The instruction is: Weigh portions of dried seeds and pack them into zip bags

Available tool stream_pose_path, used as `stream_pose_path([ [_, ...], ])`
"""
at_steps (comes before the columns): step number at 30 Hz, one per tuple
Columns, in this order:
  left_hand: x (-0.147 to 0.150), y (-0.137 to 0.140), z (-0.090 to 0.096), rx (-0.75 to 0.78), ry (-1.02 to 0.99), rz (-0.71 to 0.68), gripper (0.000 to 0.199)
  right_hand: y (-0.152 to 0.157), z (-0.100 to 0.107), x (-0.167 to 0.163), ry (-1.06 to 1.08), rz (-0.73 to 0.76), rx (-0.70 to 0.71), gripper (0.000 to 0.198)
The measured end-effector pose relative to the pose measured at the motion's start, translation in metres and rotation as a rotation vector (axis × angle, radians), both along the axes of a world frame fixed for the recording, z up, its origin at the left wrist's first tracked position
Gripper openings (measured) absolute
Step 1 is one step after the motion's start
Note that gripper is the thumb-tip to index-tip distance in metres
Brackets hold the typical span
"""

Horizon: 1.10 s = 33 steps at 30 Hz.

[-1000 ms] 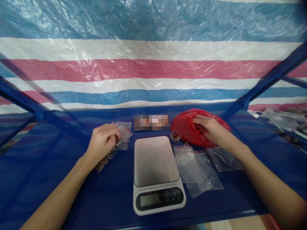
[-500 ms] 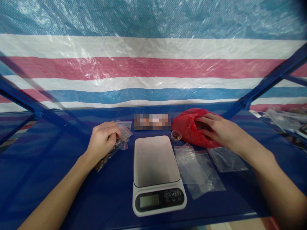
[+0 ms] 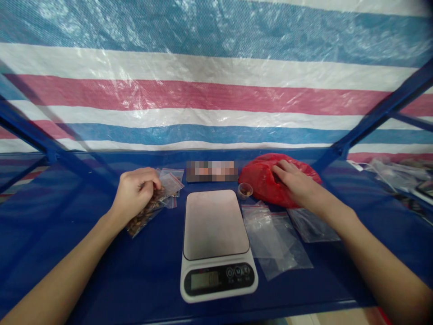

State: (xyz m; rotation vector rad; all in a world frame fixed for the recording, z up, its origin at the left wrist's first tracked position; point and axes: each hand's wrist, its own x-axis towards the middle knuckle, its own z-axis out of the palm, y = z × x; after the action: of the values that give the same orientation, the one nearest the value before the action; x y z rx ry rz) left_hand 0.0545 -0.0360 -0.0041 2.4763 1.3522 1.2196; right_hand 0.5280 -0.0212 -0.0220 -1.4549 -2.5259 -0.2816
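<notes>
My left hand (image 3: 137, 192) is closed, fingers curled in, at the zip bags of small brown pieces (image 3: 145, 215) left of the scale; whatever its fingers hold is hidden. More small zip bags (image 3: 173, 183) overlap just right of it. My right hand (image 3: 294, 180) has bent fingers gripping the upper side of a red plastic bag (image 3: 259, 174), with the fingertips partly sunk in its folds. A small clear cup (image 3: 245, 191) with a few brown bits stands beside the red bag. Between my hands sits a digital kitchen scale (image 3: 215, 225), its steel plate bare.
Flat clear zip bags (image 3: 277, 239) lie right of the scale, another (image 3: 314, 225) beneath my right forearm. A blurred-out flat item (image 3: 212, 171) lies behind the scale. Blue frame bars (image 3: 379, 110) rise at both sides, with a striped sheet (image 3: 203, 95) behind. Plastic-wrapped things (image 3: 399, 176) lie far right.
My left hand has shifted slightly left, showing more of the filled bags. My right hand has drawn back a little, and the red bag's dark opening is now covered. The view has shifted slightly.
</notes>
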Motion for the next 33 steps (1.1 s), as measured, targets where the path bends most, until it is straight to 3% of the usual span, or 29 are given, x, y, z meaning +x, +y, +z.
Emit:
stream_pose_path([
  [5, -0.003, 0.000, -0.002, 0.027, -0.026, 0.027, 0.032, 0.002, 0.000, -0.002, -0.033, -0.028, 0.011, 0.051],
  [13, 0.004, -0.003, -0.005, 0.048, -0.089, 0.059, 0.031, 0.010, 0.007, -0.002, 0.209, 0.020, -0.078, 0.028],
  [25, 0.006, -0.006, -0.001, 0.014, -0.097, 0.102, 0.030, 0.006, 0.015, -0.010, 0.338, 0.001, -0.013, 0.018],
  [33, 0.009, -0.006, -0.004, 0.085, -0.105, 0.077, 0.032, 0.004, 0.014, -0.012, 0.417, -0.036, 0.065, 0.018],
])
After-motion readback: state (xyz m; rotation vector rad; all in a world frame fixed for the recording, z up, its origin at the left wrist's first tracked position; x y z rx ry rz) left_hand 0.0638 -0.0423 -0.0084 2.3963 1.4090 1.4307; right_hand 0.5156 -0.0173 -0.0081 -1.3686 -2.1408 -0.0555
